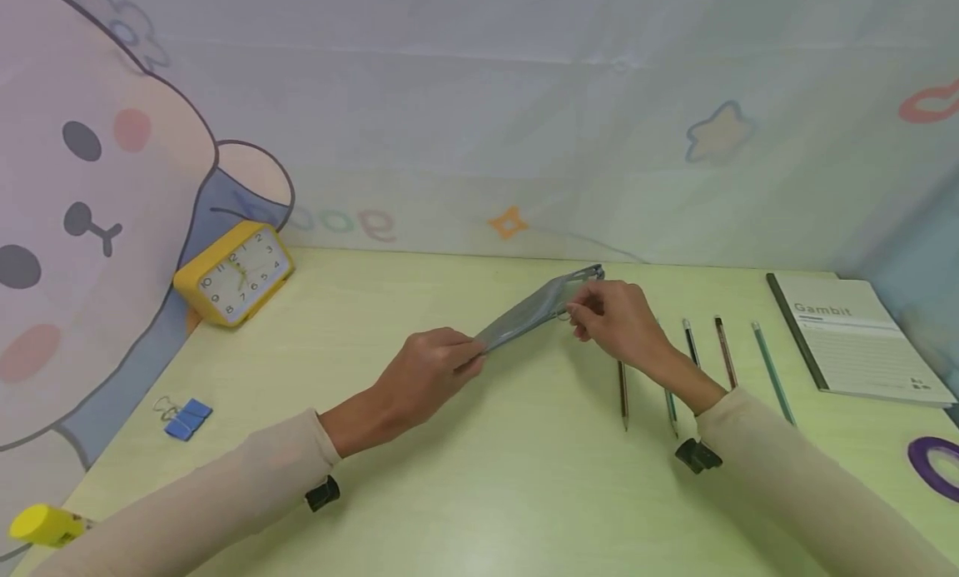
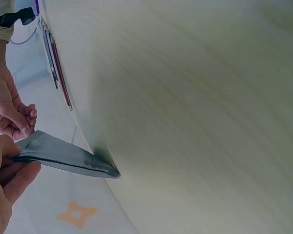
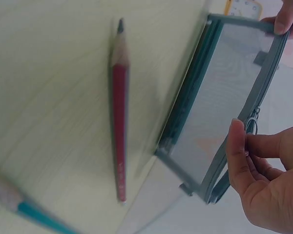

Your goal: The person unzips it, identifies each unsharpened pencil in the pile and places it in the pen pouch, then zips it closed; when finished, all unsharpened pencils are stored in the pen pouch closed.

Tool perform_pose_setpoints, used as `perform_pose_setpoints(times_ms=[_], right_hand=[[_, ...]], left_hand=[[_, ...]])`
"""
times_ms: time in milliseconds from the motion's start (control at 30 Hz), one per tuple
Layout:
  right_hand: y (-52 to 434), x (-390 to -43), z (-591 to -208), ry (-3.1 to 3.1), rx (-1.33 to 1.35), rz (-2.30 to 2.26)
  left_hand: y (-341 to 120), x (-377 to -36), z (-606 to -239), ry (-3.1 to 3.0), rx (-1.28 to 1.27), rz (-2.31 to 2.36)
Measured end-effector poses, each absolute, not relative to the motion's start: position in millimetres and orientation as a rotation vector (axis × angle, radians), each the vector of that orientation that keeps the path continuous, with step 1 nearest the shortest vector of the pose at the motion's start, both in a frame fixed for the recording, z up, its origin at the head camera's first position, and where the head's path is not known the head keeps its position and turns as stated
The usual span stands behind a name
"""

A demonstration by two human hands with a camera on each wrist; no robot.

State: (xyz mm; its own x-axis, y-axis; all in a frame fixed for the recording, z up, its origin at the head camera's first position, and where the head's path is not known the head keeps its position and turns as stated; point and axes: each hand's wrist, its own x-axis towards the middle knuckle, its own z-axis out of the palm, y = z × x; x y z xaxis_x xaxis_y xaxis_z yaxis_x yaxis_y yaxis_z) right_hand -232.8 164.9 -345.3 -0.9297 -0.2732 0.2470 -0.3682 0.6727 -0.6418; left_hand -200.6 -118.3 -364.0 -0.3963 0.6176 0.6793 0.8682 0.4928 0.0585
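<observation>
A translucent zip pouch with grey-green edging [image 1: 524, 310] is held tilted above the table by both hands. Its left end is pinched between the thumb and fingers of my left hand [image 1: 430, 373]. My right hand [image 1: 618, 323] has thumb and fingertips closed on the zip edge, right by a metal ring pull [image 3: 254, 124]. Beyond those fingers, the two zip edges stand apart at the pouch's right end. Below the right hand lie several pencils, among them a red one [image 3: 119, 107] and a teal one [image 1: 772, 369]; the right forearm hides parts of them.
A yellow alarm clock [image 1: 236, 273] stands at the back left, with a blue binder clip [image 1: 189, 419] nearer. A yellow-capped tube [image 1: 48, 525] lies front left. To the right are a notebook [image 1: 862, 335] and a purple tape roll [image 1: 925, 473]. A printed curtain [image 1: 479, 127] hangs behind.
</observation>
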Motion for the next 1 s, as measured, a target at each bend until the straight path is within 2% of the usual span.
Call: perform_pose_setpoints(times_ms=[367,633,767,1000], right_hand=[[202.4,-254.6,-347.5,-2.807,0.377,1.04],[233.9,-264.8,-351.0,-2.768,0.388,0.926],[242.4,-261.1,-352.6,-2.774,0.379,0.899],[230.1,-233.2,-348.3,-2.815,0.361,1.001]], left_hand=[[-122.6,-200.7,-369.9,-2.136,-1.229,-0.462],[-121.2,-204.9,-369.9,-2.089,-1.223,-0.396],[-123.3,-210.8,-367.5,-2.068,-1.226,-0.344],[-135.1,-221.3,-356.6,-2.26,-1.13,-0.27]])
